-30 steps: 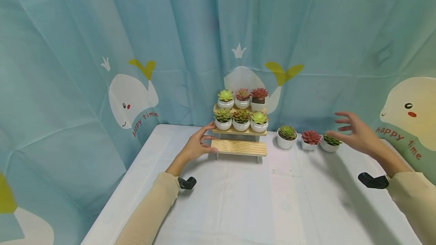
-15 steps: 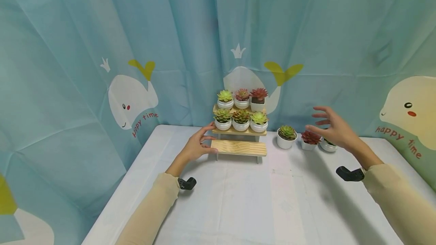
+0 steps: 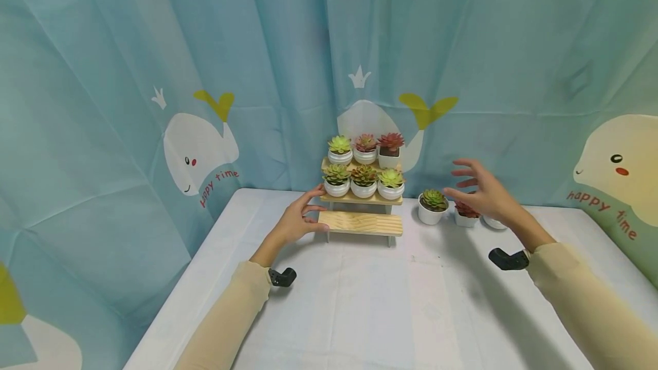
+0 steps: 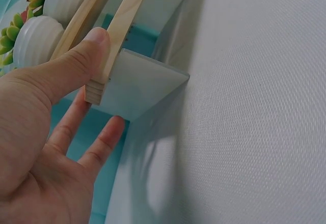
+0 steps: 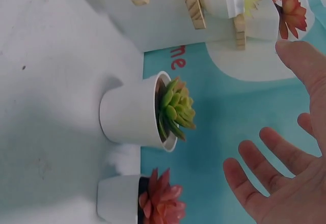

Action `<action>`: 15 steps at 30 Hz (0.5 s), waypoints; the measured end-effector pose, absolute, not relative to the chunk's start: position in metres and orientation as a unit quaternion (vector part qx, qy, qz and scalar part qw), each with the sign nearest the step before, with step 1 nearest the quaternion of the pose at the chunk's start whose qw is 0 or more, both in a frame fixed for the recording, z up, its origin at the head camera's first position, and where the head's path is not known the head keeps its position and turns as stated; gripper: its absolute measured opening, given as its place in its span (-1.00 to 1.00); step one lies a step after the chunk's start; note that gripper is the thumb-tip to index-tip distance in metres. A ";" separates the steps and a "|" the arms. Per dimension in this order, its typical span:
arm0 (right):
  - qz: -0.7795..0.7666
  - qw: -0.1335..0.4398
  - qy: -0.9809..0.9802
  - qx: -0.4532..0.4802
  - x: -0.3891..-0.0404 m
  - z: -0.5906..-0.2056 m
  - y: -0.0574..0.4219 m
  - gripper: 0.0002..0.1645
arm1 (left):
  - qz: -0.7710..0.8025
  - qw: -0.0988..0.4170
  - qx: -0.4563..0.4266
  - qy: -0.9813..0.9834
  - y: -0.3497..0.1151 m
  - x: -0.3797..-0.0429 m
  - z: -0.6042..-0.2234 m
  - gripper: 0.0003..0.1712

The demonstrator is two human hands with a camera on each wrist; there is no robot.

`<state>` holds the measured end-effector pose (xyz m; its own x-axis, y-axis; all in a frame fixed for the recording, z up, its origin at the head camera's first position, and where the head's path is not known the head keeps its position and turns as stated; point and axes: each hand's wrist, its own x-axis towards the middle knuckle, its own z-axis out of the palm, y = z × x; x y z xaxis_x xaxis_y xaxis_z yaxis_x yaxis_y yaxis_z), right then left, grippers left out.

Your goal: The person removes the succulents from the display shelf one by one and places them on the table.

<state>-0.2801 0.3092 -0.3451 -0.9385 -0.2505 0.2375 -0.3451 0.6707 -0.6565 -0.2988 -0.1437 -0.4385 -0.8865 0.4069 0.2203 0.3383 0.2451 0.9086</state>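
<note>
A three-tier wooden plant stand [image 3: 362,223] stands at the back of the table. My left hand [image 3: 298,220] holds its left end, thumb on the lowest plank [image 4: 122,35] in the left wrist view and other fingers behind. Small succulents in white pots fill the upper two tiers; the lowest is bare. My right hand [image 3: 485,190] hangs in the air with fingers spread and nothing in it. Near it on the table stand a green succulent in a round white pot [image 5: 133,111], a red succulent [image 5: 162,198] in a square pot, and a third white pot [image 3: 495,222], its plant hidden by the hand.
A blue curtain [image 3: 277,33] with printed whales hangs right behind the table. White cloth [image 3: 380,301] covers the tabletop. A dark wrist camera [image 3: 281,277] sits on the left forearm, another camera [image 3: 508,259] on the right.
My right hand has moved left, from beyond the rightmost pot to above the red succulent and close to the green one. The left hand stays on the stand.
</note>
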 end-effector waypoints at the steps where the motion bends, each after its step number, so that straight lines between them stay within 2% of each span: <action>1: 0.372 0.062 -0.912 0.163 -0.280 -0.345 0.308 0.00 | 0.567 0.030 0.236 0.789 -0.144 -0.299 -0.438 -0.03; 15: 0.397 0.048 -0.903 0.156 -0.285 -0.351 0.285 -0.02 | 0.566 0.030 0.239 0.788 -0.143 -0.297 -0.436 -0.03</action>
